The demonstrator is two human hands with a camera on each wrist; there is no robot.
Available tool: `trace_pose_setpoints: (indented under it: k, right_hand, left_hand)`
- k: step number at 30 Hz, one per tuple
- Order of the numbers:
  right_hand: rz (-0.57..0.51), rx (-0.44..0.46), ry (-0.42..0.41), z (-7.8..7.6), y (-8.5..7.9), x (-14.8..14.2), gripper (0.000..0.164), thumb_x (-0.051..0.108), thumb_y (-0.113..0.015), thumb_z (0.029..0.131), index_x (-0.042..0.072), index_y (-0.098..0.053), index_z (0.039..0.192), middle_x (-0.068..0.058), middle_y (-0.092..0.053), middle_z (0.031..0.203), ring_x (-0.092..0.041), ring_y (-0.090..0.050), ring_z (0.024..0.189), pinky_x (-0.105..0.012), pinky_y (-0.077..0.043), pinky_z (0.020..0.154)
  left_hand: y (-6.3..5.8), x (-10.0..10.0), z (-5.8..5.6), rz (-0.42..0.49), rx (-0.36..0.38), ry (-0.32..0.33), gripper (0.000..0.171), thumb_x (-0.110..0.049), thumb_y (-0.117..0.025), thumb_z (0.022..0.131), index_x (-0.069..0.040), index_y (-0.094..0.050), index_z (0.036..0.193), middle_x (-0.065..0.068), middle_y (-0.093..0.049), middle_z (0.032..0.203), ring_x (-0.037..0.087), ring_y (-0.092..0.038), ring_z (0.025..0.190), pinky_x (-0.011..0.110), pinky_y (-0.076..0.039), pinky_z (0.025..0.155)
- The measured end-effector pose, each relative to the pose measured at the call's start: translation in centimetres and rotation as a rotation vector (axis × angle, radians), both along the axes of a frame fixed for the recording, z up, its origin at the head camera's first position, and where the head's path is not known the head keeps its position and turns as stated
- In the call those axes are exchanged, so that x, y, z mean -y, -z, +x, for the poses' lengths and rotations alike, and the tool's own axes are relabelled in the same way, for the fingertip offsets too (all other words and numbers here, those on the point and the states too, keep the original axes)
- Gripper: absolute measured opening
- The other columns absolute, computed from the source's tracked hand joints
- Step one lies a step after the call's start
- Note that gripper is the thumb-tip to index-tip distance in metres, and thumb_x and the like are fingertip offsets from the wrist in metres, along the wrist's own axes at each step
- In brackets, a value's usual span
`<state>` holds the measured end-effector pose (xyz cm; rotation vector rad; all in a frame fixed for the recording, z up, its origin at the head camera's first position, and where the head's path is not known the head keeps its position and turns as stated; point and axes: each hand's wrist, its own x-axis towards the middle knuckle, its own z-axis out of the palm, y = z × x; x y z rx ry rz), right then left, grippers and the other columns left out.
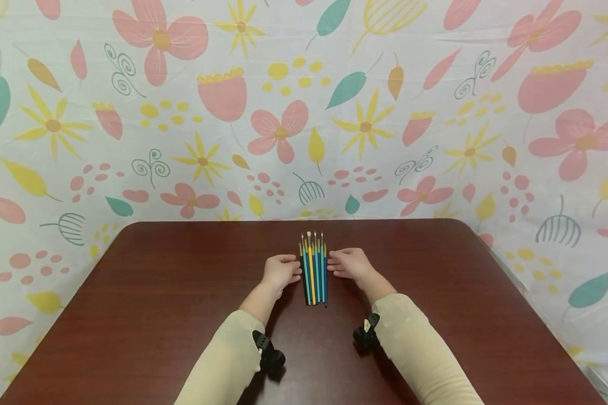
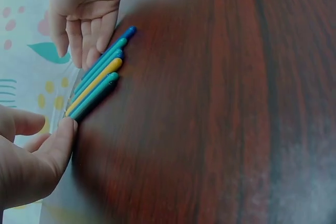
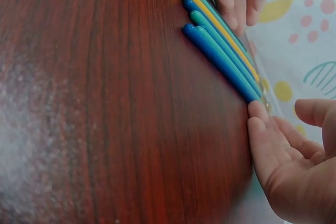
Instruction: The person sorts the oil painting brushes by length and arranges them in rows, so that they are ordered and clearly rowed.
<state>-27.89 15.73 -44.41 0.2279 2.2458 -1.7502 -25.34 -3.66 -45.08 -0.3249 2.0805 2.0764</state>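
Several slim paintbrushes point(image 1: 314, 275) lie side by side on the table, bristles toward the far edge. Their handles are blue, teal and dark, with one yellow handle point(image 2: 95, 86) among them. My left hand point(image 1: 281, 271) is at the left side of the row, its fingertips against or very near the outermost dark brush. On the other side my right hand point(image 1: 352, 264) has its fingertips at the outer blue brush point(image 3: 220, 66). Both hands have their fingers extended or slightly bent, and neither grips a brush. In the wrist views the bristle ends are mostly hidden.
The brown wooden table point(image 1: 157, 304) has rounded far corners. Behind it hangs a white cloth point(image 1: 304, 185) printed with flowers and leaves. A small black camera point(image 1: 269, 354) is strapped on the left sleeve, and another black camera point(image 1: 367, 333) on the right sleeve.
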Motion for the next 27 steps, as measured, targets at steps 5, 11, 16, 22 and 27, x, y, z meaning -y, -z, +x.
trace_pose_setpoints:
  k: [5, 11, 16, 22, 27]
  right_hand:
    - [0.002, 0.003, -0.008, -0.1, 0.1, -0.1, 0.043, 0.022, -0.053, 0.097, -0.008, -0.051, 0.128, -0.024, -0.064, 0.116, -0.022, -0.070, 0.093, -0.033, -0.058, 0.080]
    - [0.070, -0.054, -0.034, 0.0, 0.1, 0.3, 0.036, 0.015, -0.060, 0.093, -0.005, -0.059, 0.123, -0.024, -0.064, 0.117, -0.026, -0.069, 0.097, -0.039, -0.056, 0.083]
    - [0.169, -0.093, -0.036, -0.1, 0.2, 0.8, 0.033, 0.009, -0.066, 0.088, -0.002, -0.064, 0.119, -0.023, -0.064, 0.116, -0.025, -0.068, 0.092, -0.039, -0.058, 0.079]
    - [0.240, -0.110, -0.030, -0.1, 0.2, 1.1, 0.033, 0.008, -0.068, 0.085, -0.001, -0.065, 0.117, -0.021, -0.066, 0.112, -0.022, -0.068, 0.088, -0.037, -0.059, 0.075]
    - [0.250, -0.106, -0.017, -0.1, 0.2, 1.3, 0.033, 0.009, -0.069, 0.084, 0.000, -0.066, 0.116, -0.020, -0.067, 0.109, -0.020, -0.068, 0.086, -0.036, -0.059, 0.074]
  left_hand:
    - [-0.3, -0.1, -0.2, 0.027, 0.045, -0.022, 0.035, -0.006, -0.054, 0.094, 0.004, -0.054, 0.129, 0.024, -0.061, 0.119, 0.026, -0.066, 0.096, 0.031, -0.058, 0.077]
    - [-0.5, -0.1, -0.2, 0.008, 0.047, -0.029, 0.034, -0.006, -0.056, 0.093, 0.002, -0.056, 0.126, 0.022, -0.062, 0.117, 0.026, -0.066, 0.096, 0.029, -0.058, 0.074]
    - [-0.5, -0.2, -0.2, -0.004, 0.039, -0.015, 0.033, -0.006, -0.054, 0.094, 0.003, -0.056, 0.126, 0.022, -0.063, 0.115, 0.026, -0.066, 0.096, 0.031, -0.058, 0.077]
    - [-0.5, -0.4, -0.3, 0.001, 0.049, -0.026, 0.032, -0.005, -0.052, 0.095, 0.003, -0.057, 0.125, 0.022, -0.064, 0.116, 0.024, -0.065, 0.095, 0.031, -0.057, 0.079]
    - [-0.7, -0.6, -0.4, 0.023, 0.079, -0.039, 0.033, -0.005, -0.049, 0.095, 0.002, -0.055, 0.127, 0.021, -0.062, 0.121, 0.022, -0.063, 0.095, 0.030, -0.057, 0.081]
